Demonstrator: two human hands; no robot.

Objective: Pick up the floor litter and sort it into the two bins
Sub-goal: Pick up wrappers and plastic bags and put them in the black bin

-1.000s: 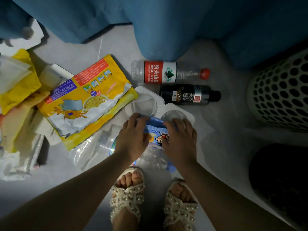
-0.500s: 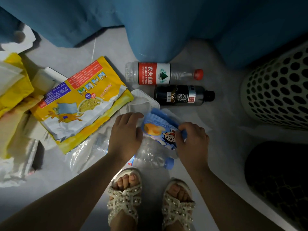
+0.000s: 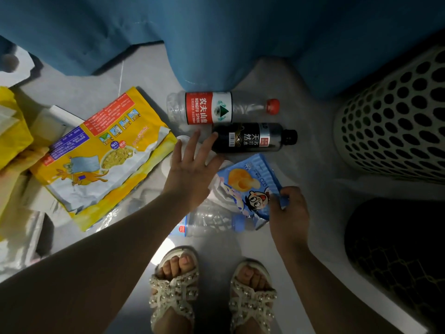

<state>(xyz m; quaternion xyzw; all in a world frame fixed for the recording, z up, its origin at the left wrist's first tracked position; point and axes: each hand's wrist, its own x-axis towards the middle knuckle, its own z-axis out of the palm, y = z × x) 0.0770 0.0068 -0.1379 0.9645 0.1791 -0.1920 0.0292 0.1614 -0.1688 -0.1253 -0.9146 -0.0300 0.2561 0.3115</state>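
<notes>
The right hand [image 3: 287, 208] pinches the light, crinkly blue snack wrapper [image 3: 250, 182] by its corner just above the floor, while the left hand [image 3: 192, 165], fingers spread and empty, reaches toward the rigid black bottle [image 3: 252, 138], best gripped mid-body.

I see a smooth pale grey floor [image 3: 296, 88], uniform in finish, with one thin straight seam line running up toward the top left. A heavy blue fabric curtain [image 3: 216, 32] hangs across the whole top of the view, and its folds reach down to touch the floor. Lighting is dim and uneven: a brighter patch lies on the floor near the bottom centre, while the right side sits in deep shadow. I cannot make out any wall or window.
</notes>
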